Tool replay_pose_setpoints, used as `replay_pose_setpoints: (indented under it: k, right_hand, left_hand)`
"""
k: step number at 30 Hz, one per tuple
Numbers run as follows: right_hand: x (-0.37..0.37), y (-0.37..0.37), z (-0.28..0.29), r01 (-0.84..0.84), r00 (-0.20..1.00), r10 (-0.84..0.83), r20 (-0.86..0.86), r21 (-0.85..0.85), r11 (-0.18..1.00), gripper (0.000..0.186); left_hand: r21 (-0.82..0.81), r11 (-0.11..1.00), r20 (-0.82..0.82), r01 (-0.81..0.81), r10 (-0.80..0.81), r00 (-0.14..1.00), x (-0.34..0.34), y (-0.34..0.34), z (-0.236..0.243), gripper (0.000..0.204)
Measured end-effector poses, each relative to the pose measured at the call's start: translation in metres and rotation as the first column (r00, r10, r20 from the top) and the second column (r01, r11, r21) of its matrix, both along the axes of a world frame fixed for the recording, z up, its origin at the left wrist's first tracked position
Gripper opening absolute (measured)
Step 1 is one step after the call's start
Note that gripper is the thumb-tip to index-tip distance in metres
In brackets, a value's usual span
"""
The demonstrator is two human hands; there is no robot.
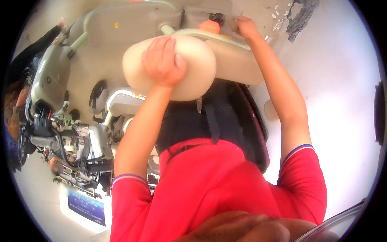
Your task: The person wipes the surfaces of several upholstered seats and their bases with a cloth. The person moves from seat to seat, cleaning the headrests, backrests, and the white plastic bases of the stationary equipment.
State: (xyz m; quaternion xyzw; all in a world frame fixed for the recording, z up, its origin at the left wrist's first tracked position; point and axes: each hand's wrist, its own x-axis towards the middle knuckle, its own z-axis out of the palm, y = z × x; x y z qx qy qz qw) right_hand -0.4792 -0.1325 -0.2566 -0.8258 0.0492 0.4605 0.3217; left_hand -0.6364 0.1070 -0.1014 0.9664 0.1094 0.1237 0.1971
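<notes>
My left hand [164,61] lies over a rounded cream scooter seat [197,70], its fingers reaching the far edge and its thumb apart. It appears to grip the seat. Farther right, my right hand [245,28] has its fingers bent and drawn together by the scooter's far end. Whatever they pinch is too small and blurred to name. Between the hands, an orange-red lamp-like part [209,27] and a small black part [217,17] sit on the scooter's pale body. A second beige padded part [234,60] lies behind the seat, partly covered by it.
Several parked scooters crowd the left, with black handlebars [98,166] and a pale green front panel [50,78]. A ridged footboard [133,24] lies at the far left. A lit display board [85,207] stands at lower left. Dark broken patch [300,18] marks the floor at upper right.
</notes>
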Motion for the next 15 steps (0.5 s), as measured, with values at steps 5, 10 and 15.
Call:
replay_pose_setpoints:
  k: [5, 10, 15]
  right_hand:
    - [-0.019, 0.02, 0.109, 0.486, 0.868, -0.462, -0.182, 0.119, 0.866, 0.026]
    - [-0.058, 0.008, 0.154, 0.647, 0.762, -0.624, -0.173, 0.206, 0.734, 0.026]
    - [-0.117, -0.011, 0.185, 0.682, 0.731, -0.669, -0.133, 0.133, 0.719, 0.025]
  left_hand:
    - [0.014, 1.0, 0.029, -0.017, 0.017, 0.999, 0.002, -0.004, -0.006, 0.035]
    - [0.056, 0.998, 0.006, -0.041, 0.04, 0.999, 0.002, -0.002, -0.009, 0.033]
    - [0.075, 0.997, -0.044, -0.031, 0.035, 0.998, 0.005, -0.004, 0.0, 0.032]
